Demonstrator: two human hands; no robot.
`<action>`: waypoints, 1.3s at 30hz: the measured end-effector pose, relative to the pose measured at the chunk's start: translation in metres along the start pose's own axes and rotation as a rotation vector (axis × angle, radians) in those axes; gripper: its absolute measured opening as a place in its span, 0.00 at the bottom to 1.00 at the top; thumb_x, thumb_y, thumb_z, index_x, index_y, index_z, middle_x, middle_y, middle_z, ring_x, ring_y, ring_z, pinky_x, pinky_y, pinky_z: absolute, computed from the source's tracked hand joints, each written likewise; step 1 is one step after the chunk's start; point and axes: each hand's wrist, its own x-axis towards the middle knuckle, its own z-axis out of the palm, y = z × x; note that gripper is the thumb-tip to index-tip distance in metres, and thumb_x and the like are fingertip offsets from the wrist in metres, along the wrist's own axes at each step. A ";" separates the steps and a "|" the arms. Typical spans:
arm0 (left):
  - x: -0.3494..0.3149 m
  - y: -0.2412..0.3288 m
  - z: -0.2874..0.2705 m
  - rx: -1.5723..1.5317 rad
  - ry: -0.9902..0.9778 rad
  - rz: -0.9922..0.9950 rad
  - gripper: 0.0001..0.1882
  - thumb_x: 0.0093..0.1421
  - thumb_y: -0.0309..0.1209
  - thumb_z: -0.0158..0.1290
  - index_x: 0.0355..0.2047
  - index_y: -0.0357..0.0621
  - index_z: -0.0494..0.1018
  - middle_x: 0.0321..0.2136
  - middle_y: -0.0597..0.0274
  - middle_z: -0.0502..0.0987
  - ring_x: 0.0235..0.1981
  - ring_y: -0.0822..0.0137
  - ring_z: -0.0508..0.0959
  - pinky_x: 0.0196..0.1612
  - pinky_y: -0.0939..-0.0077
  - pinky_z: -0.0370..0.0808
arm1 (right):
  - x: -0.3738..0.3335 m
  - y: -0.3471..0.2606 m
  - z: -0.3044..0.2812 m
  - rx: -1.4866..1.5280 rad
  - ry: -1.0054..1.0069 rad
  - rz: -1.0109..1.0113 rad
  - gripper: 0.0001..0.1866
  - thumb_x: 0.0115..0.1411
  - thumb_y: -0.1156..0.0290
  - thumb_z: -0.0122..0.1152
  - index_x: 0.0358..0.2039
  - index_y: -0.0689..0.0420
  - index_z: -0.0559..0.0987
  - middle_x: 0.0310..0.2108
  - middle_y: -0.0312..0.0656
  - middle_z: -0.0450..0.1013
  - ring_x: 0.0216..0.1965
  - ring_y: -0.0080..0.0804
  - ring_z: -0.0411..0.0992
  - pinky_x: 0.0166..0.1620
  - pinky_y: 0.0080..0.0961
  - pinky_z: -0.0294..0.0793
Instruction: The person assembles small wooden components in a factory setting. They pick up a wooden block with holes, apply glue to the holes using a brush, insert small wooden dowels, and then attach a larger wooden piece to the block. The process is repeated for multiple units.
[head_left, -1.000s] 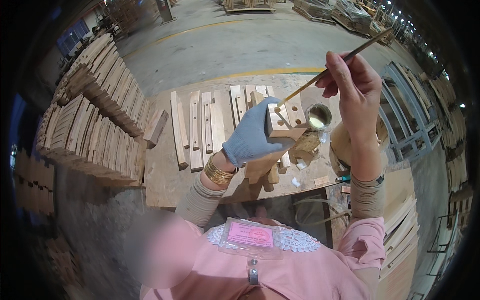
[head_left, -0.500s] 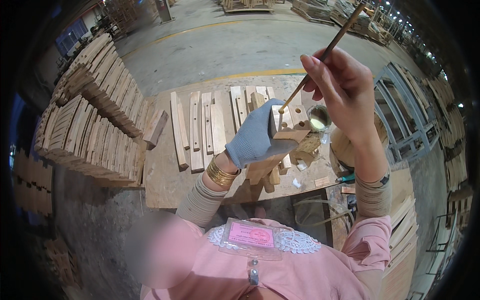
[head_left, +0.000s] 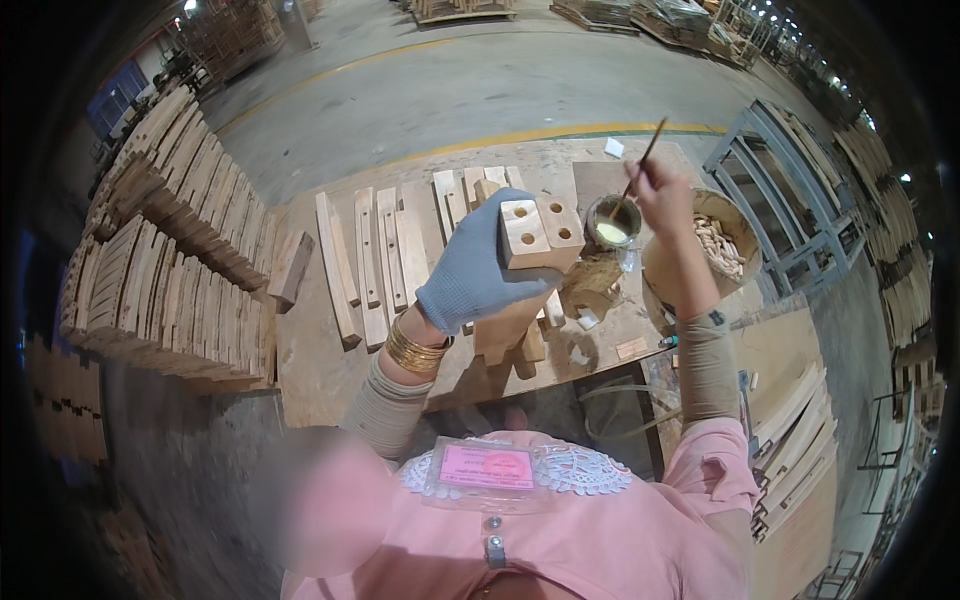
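Note:
My left hand [head_left: 475,265], in a grey knit glove, is closed around a pair of wooden pieces [head_left: 541,262] held side by side. Their end faces point up, and each shows two round holes. My bare right hand [head_left: 664,198] pinches a thin brown stick [head_left: 650,145]. The stick's lower end is down inside a small round jar [head_left: 598,208] of pale yellowish liquid, just right of the wooden pieces. Whether the tip has bristles is hidden in the jar.
Wooden slats [head_left: 362,250], some drilled, lie on the worktable [head_left: 310,385]. A tub [head_left: 657,262] of wooden dowels [head_left: 718,245] stands beneath my right forearm. Tall stacks of curved wood [head_left: 170,290] rise at left. A grey metal frame [head_left: 775,200] and more slats [head_left: 800,440] are at right.
My right hand has moved the stick from a hole in the wooden pieces over to the jar. The view has shifted slightly; my left hand still holds the pieces.

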 end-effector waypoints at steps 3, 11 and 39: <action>-0.001 0.000 -0.001 0.030 0.019 0.006 0.30 0.39 0.31 0.65 0.43 0.41 0.65 0.35 0.61 0.73 0.38 0.72 0.73 0.43 0.76 0.70 | -0.017 0.024 0.024 -0.336 -0.055 -0.024 0.12 0.56 0.57 0.54 0.29 0.53 0.77 0.19 0.47 0.73 0.23 0.47 0.72 0.26 0.37 0.69; 0.000 0.003 0.000 0.090 0.018 -0.016 0.30 0.39 0.32 0.66 0.42 0.41 0.65 0.35 0.58 0.72 0.38 0.68 0.73 0.44 0.74 0.70 | -0.020 0.022 0.016 -0.150 0.072 -0.026 0.14 0.56 0.57 0.55 0.27 0.56 0.76 0.18 0.50 0.71 0.23 0.49 0.71 0.26 0.38 0.68; 0.000 -0.002 0.007 0.005 0.030 0.028 0.30 0.40 0.32 0.65 0.43 0.40 0.65 0.36 0.55 0.74 0.38 0.66 0.75 0.43 0.73 0.72 | -0.044 -0.179 -0.056 0.685 -0.112 -0.273 0.09 0.59 0.70 0.56 0.27 0.63 0.74 0.16 0.33 0.70 0.17 0.13 0.68 0.18 0.09 0.62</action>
